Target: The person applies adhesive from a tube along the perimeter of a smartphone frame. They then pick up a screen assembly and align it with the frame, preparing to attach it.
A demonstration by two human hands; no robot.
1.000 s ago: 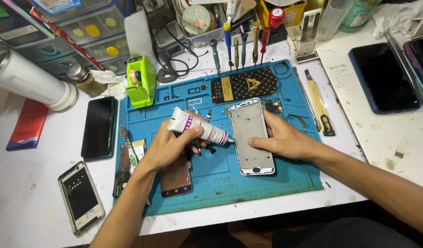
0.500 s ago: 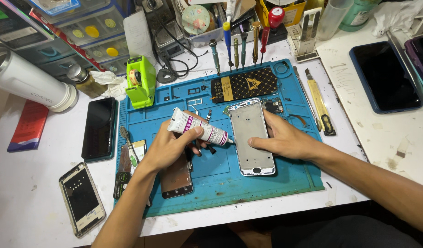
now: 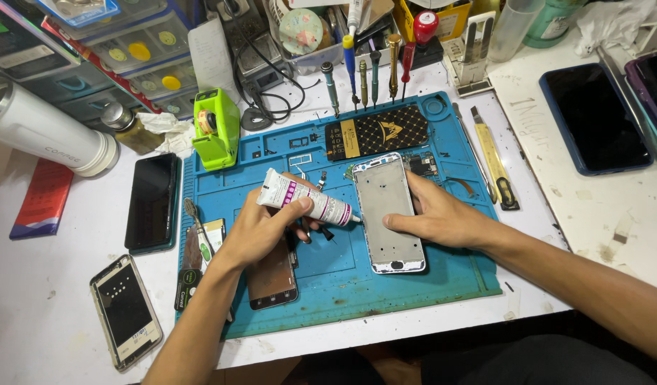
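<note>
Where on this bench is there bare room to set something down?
Bare patches: the blue mat below the phone frame, and white tabletop left of the gold phone. The back edge around the screwdrivers is crowded.

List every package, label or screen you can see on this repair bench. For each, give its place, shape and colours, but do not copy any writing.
Glue tube: in the left hand, white with a magenta label band.
Dark phone screen: left of the blue mat, black rectangle.
Blue-cased phone: far right, dark screen.
Black card: top of mat, gold pattern.
Red packet: far left edge, flat.
Phone frame: mat centre, silver-white, under the right hand.
</note>
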